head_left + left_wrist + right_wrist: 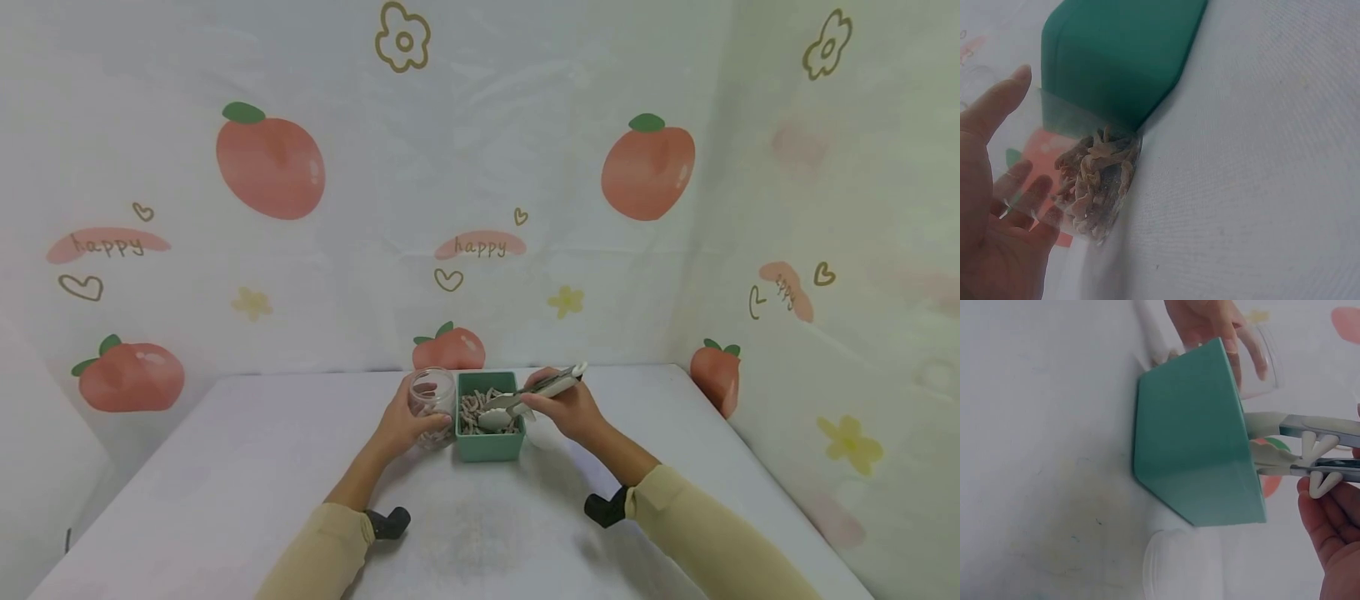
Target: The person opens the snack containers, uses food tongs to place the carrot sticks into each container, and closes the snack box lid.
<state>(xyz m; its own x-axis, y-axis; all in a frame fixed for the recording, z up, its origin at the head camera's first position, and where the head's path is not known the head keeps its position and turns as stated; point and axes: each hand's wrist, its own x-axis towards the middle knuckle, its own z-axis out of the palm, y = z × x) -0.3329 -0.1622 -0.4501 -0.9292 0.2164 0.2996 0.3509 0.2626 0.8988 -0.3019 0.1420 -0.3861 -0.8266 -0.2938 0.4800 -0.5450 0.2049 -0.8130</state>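
Observation:
My left hand (pixel 399 423) grips a clear jar (pixel 442 402) from its left side, thumb across the front. Pale brown dried strips (pixel 1094 178) lie in the jar's lower part. Right beside the jar stands a green rectangular box (pixel 489 448), holding more of these strips (pixel 472 408). In my right hand (pixel 576 410) is a pair of tongs (pixel 553 386) with white handles and pale scalloped tips. The tips reach down into the box, among the strips; the right wrist view hides them behind the box wall. Whether they pinch a strip I cannot tell.
A round, whitish translucent lid (pixel 1185 565) lies on the table just right of the box. The white-covered table (pixel 262 475) ends at a wall sheet (pixel 360 292) printed with fruit and flowers, close behind the box. Another sheet stands along the right side.

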